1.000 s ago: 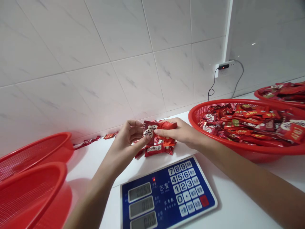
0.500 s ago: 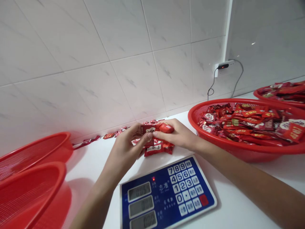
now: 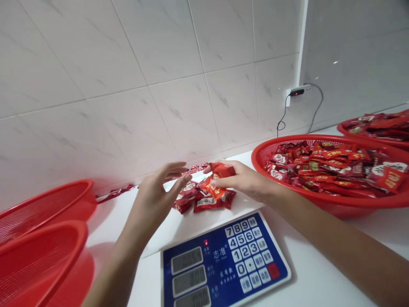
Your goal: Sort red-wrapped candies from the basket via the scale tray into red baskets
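Observation:
A small pile of red wrapped candies (image 3: 207,202) lies on the white pan (image 3: 159,236) of a digital scale with a blue keypad panel (image 3: 220,260). Over the left side of the pile is my left hand (image 3: 161,185), its fingers apart and nothing in it. My right hand (image 3: 236,175) grips red wrapped candies (image 3: 220,170) between thumb and fingers, just above the pile's right side. How many it holds I cannot tell. The scale's displays (image 3: 188,260) show dim digits.
At the right stands a red plastic basket (image 3: 265,164) heaped with wrapped candies, with another filled basket (image 3: 343,125) behind it. Two red baskets (image 3: 84,232) stand at the left. More candies (image 3: 115,192) lie along the tiled wall (image 3: 172,106). A charger (image 3: 297,92) with a cable hangs on the wall.
My left hand has let go of a dark red wrapped candy and drawn back to the left, opening. My right hand stays near the same spot, still holding candies. More of the pile now shows.

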A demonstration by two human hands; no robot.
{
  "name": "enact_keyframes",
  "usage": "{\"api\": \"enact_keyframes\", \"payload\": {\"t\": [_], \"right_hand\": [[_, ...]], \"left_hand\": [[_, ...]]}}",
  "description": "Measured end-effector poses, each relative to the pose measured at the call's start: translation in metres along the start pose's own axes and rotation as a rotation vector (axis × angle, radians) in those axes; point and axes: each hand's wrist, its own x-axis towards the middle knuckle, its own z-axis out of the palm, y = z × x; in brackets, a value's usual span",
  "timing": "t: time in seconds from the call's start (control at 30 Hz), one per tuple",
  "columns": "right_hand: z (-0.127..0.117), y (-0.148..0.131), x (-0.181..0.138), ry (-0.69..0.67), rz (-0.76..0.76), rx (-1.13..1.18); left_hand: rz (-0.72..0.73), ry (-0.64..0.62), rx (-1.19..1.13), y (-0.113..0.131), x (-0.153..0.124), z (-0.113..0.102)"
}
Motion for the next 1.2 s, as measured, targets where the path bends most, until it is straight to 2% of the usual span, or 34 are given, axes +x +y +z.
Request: {"api": "enact_keyframes", "payload": {"t": [0.1, 0.17, 0.47, 0.87, 0.93, 1.07, 1.13, 1.2], "right_hand": [[0.005, -0.002, -0.002, -0.053, -0.114, -0.056], [0.007, -0.003, -0.003, -0.065, -0.158, -0.083], [0.008, -0.006, -0.005, -0.059, -0.132, -0.064], [0.008, -0.006, -0.004, -0.051, -0.127, -0.053], [0.007, -0.007, -0.003, 0.006, -0.113, 0.009], [-0.001, -0.017, -0.001, 0.263, -0.008, 0.326], [-0.007, -0.023, 0.0, 0.342, 0.001, 0.445], [-0.012, -0.028, 0.0, 0.369, -0.025, 0.475]], "left_hand": [[-0.012, -0.168, -0.143, 0.014, -0.005, 0.002], [-0.015, -0.224, -0.179, 0.02, -0.008, 0.005], [0.02, -0.173, -0.182, 0.024, -0.01, 0.009], [0.012, -0.207, -0.221, 0.026, -0.009, 0.011], [0.014, -0.201, -0.195, 0.022, -0.007, 0.008], [0.062, -0.056, 0.037, -0.003, 0.002, 0.0], [0.055, -0.1, 0.084, -0.021, 0.009, -0.001], [0.055, -0.27, 0.089, -0.035, 0.016, 0.003]]}}
